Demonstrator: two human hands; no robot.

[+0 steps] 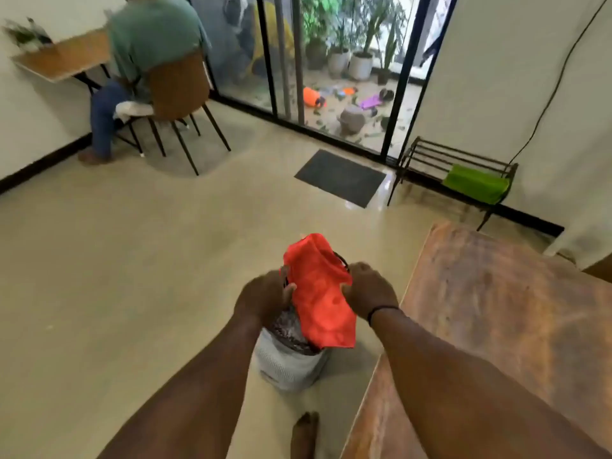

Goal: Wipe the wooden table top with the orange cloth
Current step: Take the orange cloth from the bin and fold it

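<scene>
Now your left hand (265, 294) and right hand (371, 289) both pinch the cloth (319, 296). It hangs over a bin (288, 366), just left of the table (496, 326).

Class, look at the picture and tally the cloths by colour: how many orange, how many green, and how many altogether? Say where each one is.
Orange cloth: 1, held between the left hand and right hand over a grey bucket.
Green cloth: 1, lying on the metal rack by the wall.
Total: 2 cloths.
</scene>
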